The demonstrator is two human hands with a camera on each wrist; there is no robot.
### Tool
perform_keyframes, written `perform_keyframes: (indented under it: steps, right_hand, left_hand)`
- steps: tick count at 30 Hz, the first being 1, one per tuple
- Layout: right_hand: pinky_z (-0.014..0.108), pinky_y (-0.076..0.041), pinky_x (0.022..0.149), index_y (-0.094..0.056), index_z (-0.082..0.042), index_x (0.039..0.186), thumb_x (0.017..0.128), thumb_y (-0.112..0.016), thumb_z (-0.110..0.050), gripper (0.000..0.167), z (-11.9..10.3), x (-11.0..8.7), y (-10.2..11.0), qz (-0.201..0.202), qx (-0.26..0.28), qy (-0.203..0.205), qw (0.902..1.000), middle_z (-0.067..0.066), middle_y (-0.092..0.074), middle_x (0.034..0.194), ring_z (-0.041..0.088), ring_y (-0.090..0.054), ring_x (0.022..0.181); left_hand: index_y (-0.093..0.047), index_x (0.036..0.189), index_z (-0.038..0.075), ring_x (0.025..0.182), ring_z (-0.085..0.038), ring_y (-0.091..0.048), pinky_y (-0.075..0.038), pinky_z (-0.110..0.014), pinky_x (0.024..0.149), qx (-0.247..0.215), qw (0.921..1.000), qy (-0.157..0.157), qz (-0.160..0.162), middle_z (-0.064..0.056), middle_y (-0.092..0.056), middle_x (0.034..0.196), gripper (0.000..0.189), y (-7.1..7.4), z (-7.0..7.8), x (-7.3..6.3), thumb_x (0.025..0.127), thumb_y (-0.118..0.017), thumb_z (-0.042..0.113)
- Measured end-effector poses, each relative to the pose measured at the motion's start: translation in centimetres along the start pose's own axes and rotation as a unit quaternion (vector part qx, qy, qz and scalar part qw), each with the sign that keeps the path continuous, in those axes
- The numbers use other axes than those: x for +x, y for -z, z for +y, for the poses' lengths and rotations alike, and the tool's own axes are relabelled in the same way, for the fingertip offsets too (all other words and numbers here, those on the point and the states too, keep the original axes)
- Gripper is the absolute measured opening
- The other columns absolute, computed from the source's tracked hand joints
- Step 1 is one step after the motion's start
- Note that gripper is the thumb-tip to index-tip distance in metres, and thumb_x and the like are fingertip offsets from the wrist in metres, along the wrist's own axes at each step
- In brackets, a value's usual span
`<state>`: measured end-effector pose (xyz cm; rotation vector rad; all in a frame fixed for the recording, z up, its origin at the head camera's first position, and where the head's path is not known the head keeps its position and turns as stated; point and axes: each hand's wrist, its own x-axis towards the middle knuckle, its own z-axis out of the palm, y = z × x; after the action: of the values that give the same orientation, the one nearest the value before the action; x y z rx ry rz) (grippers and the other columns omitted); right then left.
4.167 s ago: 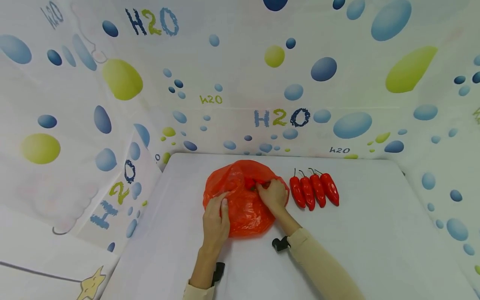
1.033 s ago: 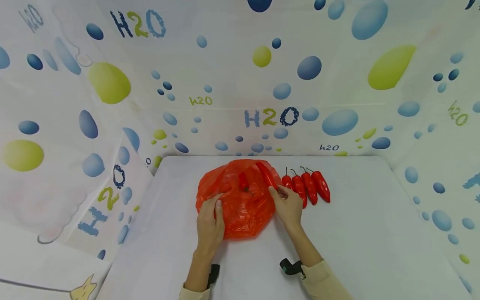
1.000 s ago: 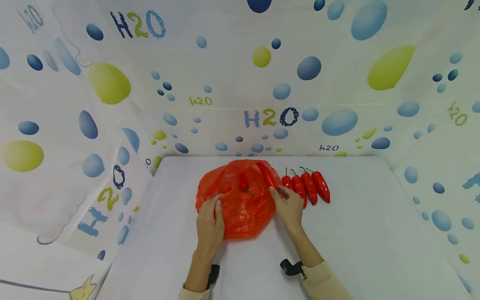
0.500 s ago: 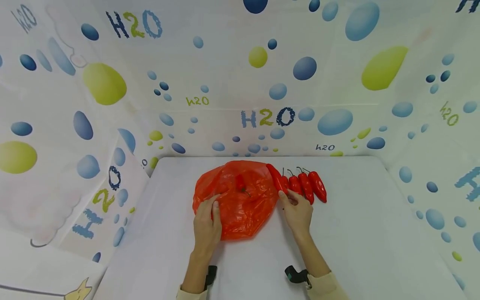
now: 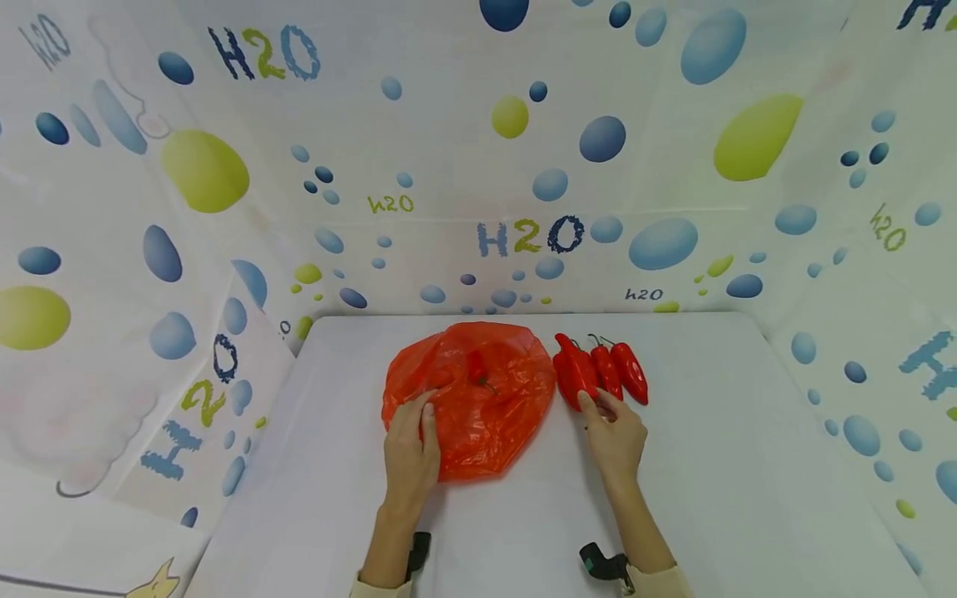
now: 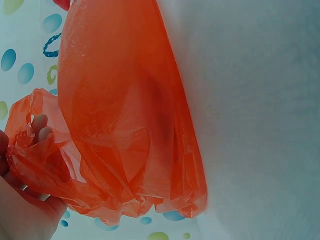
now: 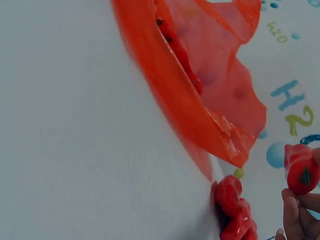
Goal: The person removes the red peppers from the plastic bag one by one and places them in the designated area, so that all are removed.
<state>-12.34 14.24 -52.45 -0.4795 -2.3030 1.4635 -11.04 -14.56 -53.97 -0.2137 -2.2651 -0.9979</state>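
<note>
A red chili pepper [image 5: 574, 365] is pinched in my right hand [image 5: 616, 432], its tip pointing away and its stem end at the fingers. It overlaps the left part of a row of red chili peppers [image 5: 630, 374] on the table. In the right wrist view the held pepper [image 7: 301, 172] shows clear above the lying peppers [image 7: 231, 210]. My left hand [image 5: 411, 453] grips the near-left edge of an orange-red plastic bag [image 5: 489, 432], thin film bunched in its fingers in the left wrist view. More peppers [image 7: 182, 55] lie inside the bag, one with its green stem visible.
The white table [image 5: 733, 465] runs up to a backdrop [image 5: 449, 124] printed with blue and green dots and lettering, which also lines the left and right sides. A black wrist camera [image 5: 601, 563] sits on the right forearm.
My right hand drew a pepper out of the bag, then carried it right until it overlaps the row. My left hand keeps its hold on the bag. The head view has shifted slightly.
</note>
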Motion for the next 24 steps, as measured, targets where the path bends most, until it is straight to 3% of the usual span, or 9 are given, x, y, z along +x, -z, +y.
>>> perform_keyframes:
  steps: [8,17,24]
  right_hand:
    - [0.019,-0.049,0.062,-0.074,-0.001,0.126,0.100,-0.071,-0.035,0.043,0.8,0.2,1.3,0.026,-0.009,-0.001,0.9996,0.018,-0.077,0.096,0.029,-0.068,0.084]
    - [0.019,-0.048,0.061,-0.075,-0.003,0.127,0.100,-0.070,-0.039,0.045,2.0,0.3,2.6,0.043,-0.012,-0.021,0.9988,0.018,-0.077,0.099,0.029,-0.069,0.085]
    - [0.016,-0.046,0.065,-0.072,-0.002,0.132,0.101,-0.066,-0.043,0.051,2.8,0.2,3.5,0.042,-0.016,-0.056,0.9974,0.021,-0.076,0.109,0.031,-0.068,0.094]
  left_hand:
    - [-0.066,0.136,0.009,0.119,-0.021,-0.064,-0.042,-0.013,0.106,-0.003,0.9999,0.007,-0.007,-0.005,-0.069,0.129,0.030,0.1,0.3,0.0,0.109,-0.055,0.016]
    - [-0.066,0.137,0.009,0.114,-0.022,-0.065,-0.058,-0.039,0.097,0.001,1.0000,-0.001,-0.005,-0.006,-0.070,0.127,0.031,0.0,0.3,0.1,0.108,-0.058,0.015]
    - [-0.067,0.136,0.010,0.113,-0.021,-0.066,-0.059,-0.039,0.096,0.005,1.0000,-0.003,-0.003,-0.006,-0.071,0.126,0.030,0.0,0.4,0.2,0.107,-0.059,0.013]
